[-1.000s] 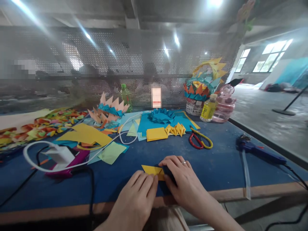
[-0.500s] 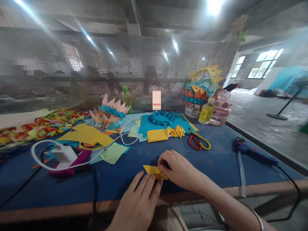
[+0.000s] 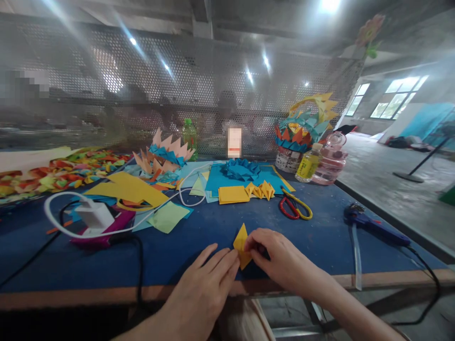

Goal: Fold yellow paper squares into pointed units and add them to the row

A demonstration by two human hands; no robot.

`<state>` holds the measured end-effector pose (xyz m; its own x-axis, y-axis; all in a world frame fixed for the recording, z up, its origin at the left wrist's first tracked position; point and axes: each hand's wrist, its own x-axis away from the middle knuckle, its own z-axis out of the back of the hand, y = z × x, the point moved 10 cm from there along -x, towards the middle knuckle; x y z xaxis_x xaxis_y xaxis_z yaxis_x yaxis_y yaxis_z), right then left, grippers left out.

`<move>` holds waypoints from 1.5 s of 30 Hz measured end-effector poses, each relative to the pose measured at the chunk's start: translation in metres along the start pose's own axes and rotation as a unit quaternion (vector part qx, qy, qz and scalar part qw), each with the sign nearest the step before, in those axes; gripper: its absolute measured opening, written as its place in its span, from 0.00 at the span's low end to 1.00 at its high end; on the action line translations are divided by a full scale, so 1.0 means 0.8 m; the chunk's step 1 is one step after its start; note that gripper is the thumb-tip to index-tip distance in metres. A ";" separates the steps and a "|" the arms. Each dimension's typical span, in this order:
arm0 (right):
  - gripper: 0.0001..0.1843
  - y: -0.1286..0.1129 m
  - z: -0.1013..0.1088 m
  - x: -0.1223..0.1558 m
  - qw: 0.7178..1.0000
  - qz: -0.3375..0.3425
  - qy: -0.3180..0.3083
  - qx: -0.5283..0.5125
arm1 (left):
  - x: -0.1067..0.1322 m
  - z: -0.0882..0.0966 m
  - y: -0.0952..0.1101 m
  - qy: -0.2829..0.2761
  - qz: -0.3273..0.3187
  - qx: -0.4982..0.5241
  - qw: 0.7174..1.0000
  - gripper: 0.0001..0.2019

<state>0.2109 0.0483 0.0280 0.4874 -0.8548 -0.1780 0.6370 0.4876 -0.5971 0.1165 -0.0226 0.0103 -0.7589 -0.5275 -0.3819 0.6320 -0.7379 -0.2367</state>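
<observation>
Right hand (image 3: 275, 250) partly hides the folded yellow paper (image 3: 241, 238), its grip unclear.

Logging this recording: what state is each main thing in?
Small yellow folded-paper piece: creased, pinched by the right hand.
Red-and-yellow-handled scissors: lying down, blade opening unclear.
Blue plastic glue gun: lying down, corded, power unclear.
Clear green-capped plastic bottle: upright, capped.
Clear yellow-labelled plastic bottle: capped.
White plastic charger: cable attached.

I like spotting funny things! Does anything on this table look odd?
Yes: by the blue glue gun on the right, a long clear strip sticks out over the table's wooden front edge instead of lying fully on top.
</observation>
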 end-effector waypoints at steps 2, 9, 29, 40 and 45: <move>0.16 0.000 0.000 0.011 1.000 0.009 -0.003 -0.011 | -0.001 -0.003 -0.005 -0.044 -0.010 0.039 0.998 0.28; 0.15 -0.003 0.003 0.014 0.997 0.071 0.001 -0.042 | 0.000 -0.012 -0.014 -0.130 -0.024 0.119 0.984 0.38; 0.06 0.002 0.002 -0.018 0.986 0.111 -0.096 -0.079 | 0.003 0.004 -0.017 -0.090 -0.064 0.133 0.985 0.37; 0.04 0.007 -0.002 -0.021 0.996 0.058 -0.068 -0.023 | 0.000 0.006 -0.021 -0.095 -0.050 0.159 0.981 0.39; 0.06 0.002 -0.002 -0.018 0.998 0.040 -0.047 0.010 | 0.001 0.007 -0.024 -0.085 -0.034 0.159 0.983 0.39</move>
<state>0.2038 0.0612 0.0283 0.5904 -0.7933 -0.1486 0.6051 0.5569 -0.5689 0.1025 -0.0114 0.0195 -0.8298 -0.5155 -0.2137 0.5188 -0.8537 0.0449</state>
